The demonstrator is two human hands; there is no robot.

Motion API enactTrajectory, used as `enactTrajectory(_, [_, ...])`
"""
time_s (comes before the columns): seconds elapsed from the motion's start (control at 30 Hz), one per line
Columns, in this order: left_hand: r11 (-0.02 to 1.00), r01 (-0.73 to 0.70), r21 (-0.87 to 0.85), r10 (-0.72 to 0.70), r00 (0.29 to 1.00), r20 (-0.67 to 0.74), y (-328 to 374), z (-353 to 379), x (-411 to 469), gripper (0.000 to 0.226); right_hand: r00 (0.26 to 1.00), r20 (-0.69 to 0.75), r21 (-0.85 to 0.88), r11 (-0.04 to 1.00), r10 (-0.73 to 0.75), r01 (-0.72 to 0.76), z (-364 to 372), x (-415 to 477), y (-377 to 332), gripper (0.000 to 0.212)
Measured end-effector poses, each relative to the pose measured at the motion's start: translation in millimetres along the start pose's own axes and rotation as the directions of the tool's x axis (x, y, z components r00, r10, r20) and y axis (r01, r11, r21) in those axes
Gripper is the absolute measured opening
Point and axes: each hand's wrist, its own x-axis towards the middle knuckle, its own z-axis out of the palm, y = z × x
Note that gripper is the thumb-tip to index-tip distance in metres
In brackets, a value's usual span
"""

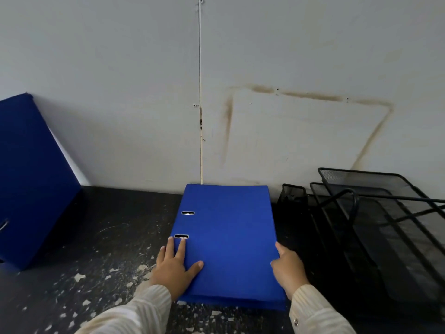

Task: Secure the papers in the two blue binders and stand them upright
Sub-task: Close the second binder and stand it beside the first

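A closed blue binder lies flat on the dark worn table, its far end against the wall, with two metal slots near its left edge. My left hand rests flat on the cover near the left edge, fingers spread, fingertips by the nearer slot. My right hand grips the binder's right edge, thumb on the cover. A second blue binder stands tilted at the far left, leaning towards the wall. No papers are visible.
A black wire-mesh desk tray rack fills the right side of the table, close beside the flat binder. A grey wall with a stained outline runs along the back. Chipped paint marks the tabletop.
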Motion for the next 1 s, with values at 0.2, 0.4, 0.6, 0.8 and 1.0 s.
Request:
enactTrajectory(0.2, [0.989, -0.032, 0.143, 0.034, 0.999, -0.015, 3.7, 10.4, 1.0, 0.092, 0.990, 0.054, -0.331, 0.938, 0.127, -0.102, 27.7, 7.2, 12.2, 0.071])
enactTrajectory(0.4, [0.997, -0.057, 0.049, 0.058, 0.998, -0.030, 4.2, 5.0, 11.6, 0.092, 0.989, 0.142, -0.616, 0.780, -0.030, 0.112, 61.9, 8.8, -4.4, 0.061])
enactTrajectory(0.6, [0.934, 0.011, -0.357, -0.018, 1.000, -0.017, -0.1, -13.5, 57.2, 0.070, 0.922, 0.357, -0.549, 0.765, -0.149, 0.336, 109.8, 12.8, -38.5, 0.056])
enactTrajectory(0.8, [0.890, 0.039, -0.454, -0.046, 0.999, -0.005, -0.1, -28.0, 107.6, 0.042, 0.880, 0.417, -0.504, 0.748, -0.228, 0.432, 137.4, 26.5, -73.4, 0.059])
enactTrajectory(1.0, [0.855, -0.034, -0.517, -0.003, 0.997, -0.071, 4.6, -37.1, 136.6, 0.033, 0.866, 0.442, -0.523, 0.716, -0.236, 0.462, 147.1, 50.7, -96.5, 0.061])
